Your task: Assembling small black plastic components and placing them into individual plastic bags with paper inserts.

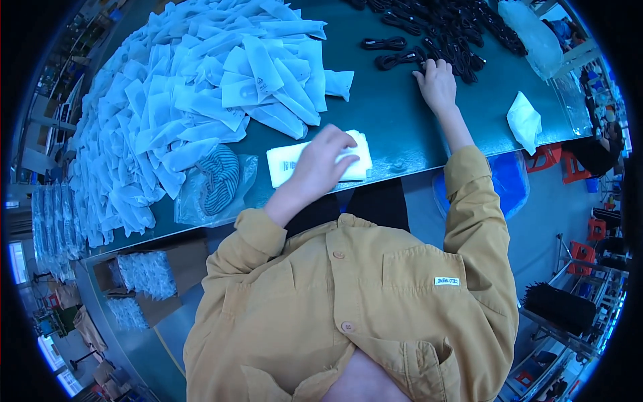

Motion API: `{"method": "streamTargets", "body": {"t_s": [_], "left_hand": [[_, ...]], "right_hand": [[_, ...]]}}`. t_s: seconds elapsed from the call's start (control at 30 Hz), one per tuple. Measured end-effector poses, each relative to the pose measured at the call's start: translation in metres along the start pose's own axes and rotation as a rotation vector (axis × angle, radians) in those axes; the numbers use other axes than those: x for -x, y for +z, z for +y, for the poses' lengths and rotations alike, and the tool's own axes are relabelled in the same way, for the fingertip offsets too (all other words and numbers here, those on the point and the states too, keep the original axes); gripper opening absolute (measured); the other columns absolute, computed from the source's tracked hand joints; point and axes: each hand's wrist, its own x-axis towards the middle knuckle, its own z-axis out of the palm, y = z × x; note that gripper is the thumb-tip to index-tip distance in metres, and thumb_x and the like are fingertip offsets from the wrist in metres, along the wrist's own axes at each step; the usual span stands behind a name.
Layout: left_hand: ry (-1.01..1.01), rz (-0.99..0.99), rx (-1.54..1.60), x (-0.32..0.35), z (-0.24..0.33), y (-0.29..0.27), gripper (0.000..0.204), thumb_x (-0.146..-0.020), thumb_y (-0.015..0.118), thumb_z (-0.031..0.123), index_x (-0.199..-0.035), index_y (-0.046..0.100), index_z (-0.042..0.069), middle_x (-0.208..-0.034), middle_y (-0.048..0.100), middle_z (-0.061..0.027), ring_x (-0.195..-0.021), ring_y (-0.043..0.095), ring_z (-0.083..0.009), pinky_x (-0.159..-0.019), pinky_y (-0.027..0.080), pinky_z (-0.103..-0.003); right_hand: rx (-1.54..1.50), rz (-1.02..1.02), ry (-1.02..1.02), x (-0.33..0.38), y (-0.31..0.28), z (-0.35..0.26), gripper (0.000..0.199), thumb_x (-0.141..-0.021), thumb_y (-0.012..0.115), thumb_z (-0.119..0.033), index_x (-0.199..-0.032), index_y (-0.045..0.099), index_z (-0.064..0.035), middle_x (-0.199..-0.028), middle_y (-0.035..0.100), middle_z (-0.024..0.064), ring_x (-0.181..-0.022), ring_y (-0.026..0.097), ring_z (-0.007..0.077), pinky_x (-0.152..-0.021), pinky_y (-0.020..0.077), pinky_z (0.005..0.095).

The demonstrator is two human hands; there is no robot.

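Observation:
My left hand (321,163) rests over a stack of flat white pouches (284,161) at the table's near edge. Its fingers curl loosely, with a gap between thumb and forefinger. Farther off to the right, my right hand (439,86) reaches to the near edge of a pile of coiled black cables (455,40). Its thumb stands apart from the fingers, and the fingertips meet the cables; no cable shows lifted in it. A big heap of filled white pouches (201,87) covers the left side of the table.
A striped cloth item in a clear bag (218,181) lies left of the stack. One white pouch (524,122) lies at the right, near a clear plastic bag (532,40). Below the green table (382,114) are a blue bin (509,184) and a cardboard box (187,264).

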Motion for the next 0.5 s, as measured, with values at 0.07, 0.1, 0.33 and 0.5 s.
{"method": "streamTargets", "body": {"t_s": [0.07,0.1,0.33,0.5], "left_hand": [[0.024,-0.046,-0.029,0.006,-0.002,0.011,0.013,-0.084,0.070,0.008,-0.091,0.062,0.001,-0.088,0.057,-0.0113,-0.080,0.060,-0.0263,-0.070,0.049,-0.034],[0.039,-0.039,-0.076,0.008,-0.002,0.014,0.012,-0.084,0.069,0.008,-0.090,0.061,0.001,-0.087,0.057,-0.0116,-0.080,0.060,-0.0274,-0.070,0.049,-0.035],[0.103,0.055,-0.170,0.013,-0.009,0.026,0.009,-0.086,0.067,0.007,-0.085,0.059,0.001,-0.082,0.057,-0.0123,-0.077,0.061,-0.0296,-0.067,0.048,-0.038],[-0.090,0.060,-0.039,0.011,-0.004,0.024,0.007,-0.087,0.065,0.005,-0.088,0.060,0.000,-0.081,0.059,-0.0126,-0.071,0.059,-0.0256,-0.065,0.048,-0.035]], "right_hand": [[-0.040,-0.019,0.121,0.009,-0.006,-0.017,0.031,-0.082,0.072,-0.023,-0.099,0.061,0.0006,-0.100,0.060,0.0180,-0.095,0.061,0.0379,-0.078,0.0535,0.0454],[-0.060,-0.026,0.183,0.012,-0.008,-0.020,0.031,-0.082,0.072,-0.023,-0.097,0.061,0.0008,-0.099,0.059,0.0183,-0.092,0.062,0.0381,-0.075,0.0540,0.0457],[-0.397,-0.036,0.427,0.051,0.009,0.015,0.035,-0.085,0.070,-0.022,-0.109,0.060,0.0014,-0.088,0.065,0.0146,-0.071,0.064,0.0302,-0.062,0.0523,0.0388],[-1.190,-0.116,0.622,0.078,-0.060,-0.036,0.030,-0.091,0.066,-0.017,-0.115,0.061,0.0005,-0.079,0.066,0.0049,-0.063,0.061,0.0134,-0.060,0.0493,0.0264]]}}
